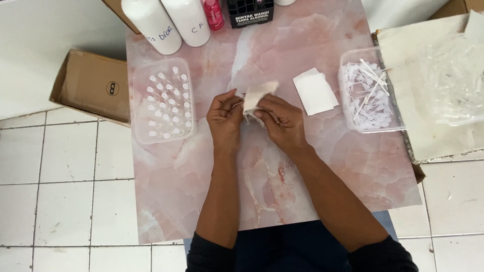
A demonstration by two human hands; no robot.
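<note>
On your left, a clear plastic tray (162, 100) sits on the pink marbled bench (322, 166), filled with small clear vials standing upright in rows, their white caps up. On your right, a second clear tray (370, 90) holds a loose heap of thin white plastic sticks, a few of them poking up over the far rim. Beyond that tray, a crumpled clear plastic bag (451, 80) lies on a pale sheet off the bench edge; what it holds is too blurred to tell.

At the far edge of the bench stand two tall white bottles (169, 22), a small pink bottle (213, 12) and a dark box (249, 12) with compartments, all well apart from your hands. A flat white paper square (315, 92) lies between your hands and the right tray.

Your left hand (225, 118) and right hand (282, 121) meet over the middle of the bench, both grips pinched shut on a small piece of whitish cloth (257, 94), which rises between your fingertips and folds over toward the far side. Whether anything is wrapped inside the cloth cannot be told.

An open cardboard box (91, 85) rests on the white tiled floor (65, 201) just beside the bench's left edge. Nothing lies between your hands and either tray.
</note>
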